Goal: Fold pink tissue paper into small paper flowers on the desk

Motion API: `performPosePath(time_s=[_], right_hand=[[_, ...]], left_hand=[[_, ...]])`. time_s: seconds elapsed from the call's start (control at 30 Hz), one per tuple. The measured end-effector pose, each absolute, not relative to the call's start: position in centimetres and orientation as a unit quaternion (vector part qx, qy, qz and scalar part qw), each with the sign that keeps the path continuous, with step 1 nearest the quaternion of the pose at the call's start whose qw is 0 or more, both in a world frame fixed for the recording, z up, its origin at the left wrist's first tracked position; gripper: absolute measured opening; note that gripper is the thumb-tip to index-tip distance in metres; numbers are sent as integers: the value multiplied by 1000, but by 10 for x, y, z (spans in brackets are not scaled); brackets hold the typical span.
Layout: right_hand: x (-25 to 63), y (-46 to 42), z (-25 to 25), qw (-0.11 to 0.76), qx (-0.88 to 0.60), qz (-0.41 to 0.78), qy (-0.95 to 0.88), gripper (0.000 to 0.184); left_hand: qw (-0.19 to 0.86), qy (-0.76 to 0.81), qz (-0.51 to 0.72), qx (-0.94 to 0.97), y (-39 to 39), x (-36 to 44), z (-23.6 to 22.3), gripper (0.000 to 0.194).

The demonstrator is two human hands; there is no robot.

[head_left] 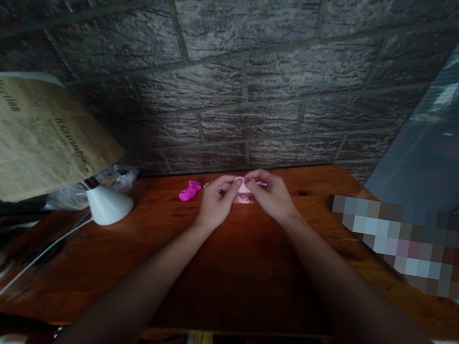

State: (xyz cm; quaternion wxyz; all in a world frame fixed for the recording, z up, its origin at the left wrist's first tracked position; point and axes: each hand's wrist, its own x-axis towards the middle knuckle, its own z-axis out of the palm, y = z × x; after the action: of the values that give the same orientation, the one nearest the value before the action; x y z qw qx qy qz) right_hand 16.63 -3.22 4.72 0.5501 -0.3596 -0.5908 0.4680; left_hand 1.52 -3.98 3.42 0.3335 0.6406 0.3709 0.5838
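One pale pink piece (244,188) is being pinched between left hand (215,200) and right hand (273,194), both working close together near the far edge of the wooden table (251,257). Handling is looking unfinished; magenta piece (190,191) is lying untouched beside left hand. Grip is partly hiding the pale pink piece, shape unclear; pixelated patch (409,247) is masking something at right.

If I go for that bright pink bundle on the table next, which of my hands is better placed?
Probably your left hand: the bright pink bundle lies on the table just beside it, while your right hand is farther off. Both seem to be pinching the pale pink piece, though.
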Motion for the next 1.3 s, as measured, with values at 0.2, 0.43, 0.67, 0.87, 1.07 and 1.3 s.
performPosePath(time_s=[0.2, 0.43, 0.67, 0.87, 1.07, 1.3], right_hand=[[168, -32, 50, 557, -341, 512, -558, 9], [167, -32, 52, 556, -338, 551, -522, 9], [170, -34, 54, 541, -341, 600, -481, 7], [174, -34, 57, 503, -324, 677, -429, 6], [174, -36, 57, 488, -314, 698, -420, 9], [174, -35, 59, 478, -329, 720, -380, 11]], left_hand=[[275, 364, 567, 686, -43, 15, 37, 28], [286, 351, 570, 686, -42, 15, 37, 28], [269, 352, 556, 703, -46, 15, 39, 25], [269, 357, 548, 707, -47, 14, 39, 27], [270, 357, 553, 703, -45, 14, 39, 27], [298, 363, 529, 707, -44, 13, 38, 33]])
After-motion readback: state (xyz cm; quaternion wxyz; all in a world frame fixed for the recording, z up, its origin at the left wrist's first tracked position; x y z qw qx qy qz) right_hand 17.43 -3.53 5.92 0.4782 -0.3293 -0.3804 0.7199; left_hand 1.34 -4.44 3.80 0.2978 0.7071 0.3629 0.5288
